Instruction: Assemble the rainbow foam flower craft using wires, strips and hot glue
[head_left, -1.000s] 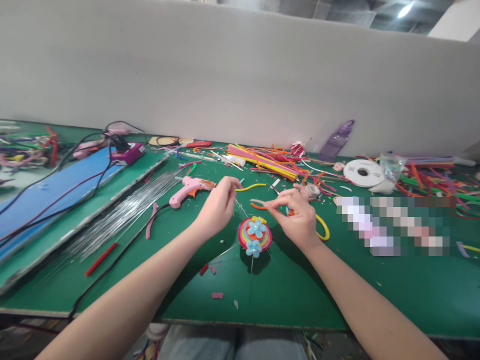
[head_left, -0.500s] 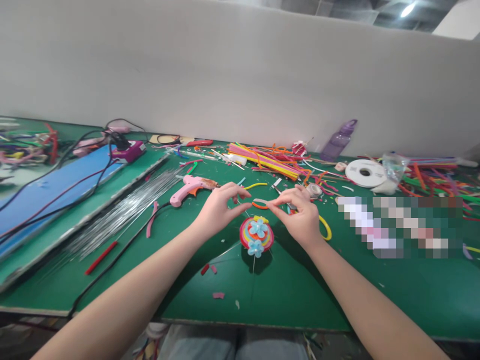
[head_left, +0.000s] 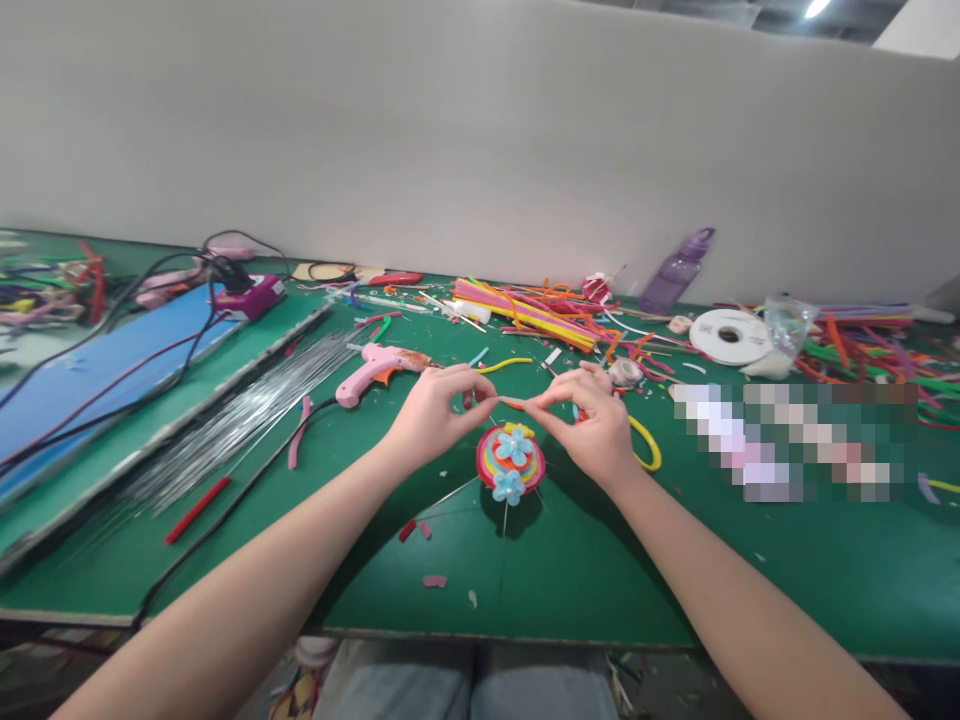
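A short orange strip [head_left: 513, 404] with a pale side stretches between my two hands, above the table. My left hand [head_left: 442, 415] pinches its left end between thumb and finger. At the other end, the thumb and index finger of my right hand [head_left: 589, 420] are closed on it. Just below the strip is a round coiled ornament [head_left: 511, 463] in red, yellow and light blue, with two blue flowers on its face. Thin clear rods stick out from the ornament. A pink glue gun [head_left: 367, 375] lies left of my left hand.
Clear thin rods [head_left: 262, 410] lie at left beside a blue board [head_left: 112, 385] and a purple power socket [head_left: 255, 297]. Coloured strips [head_left: 532, 315] pile up at the back. A purple bottle [head_left: 675, 275], a white spool [head_left: 727, 337] and a yellow loop [head_left: 651, 445] are at right.
My left finger and thumb have closed on the strip's left end, and the strip looks flatter than before. The view has shifted slightly; the ornament stays in place on the table.
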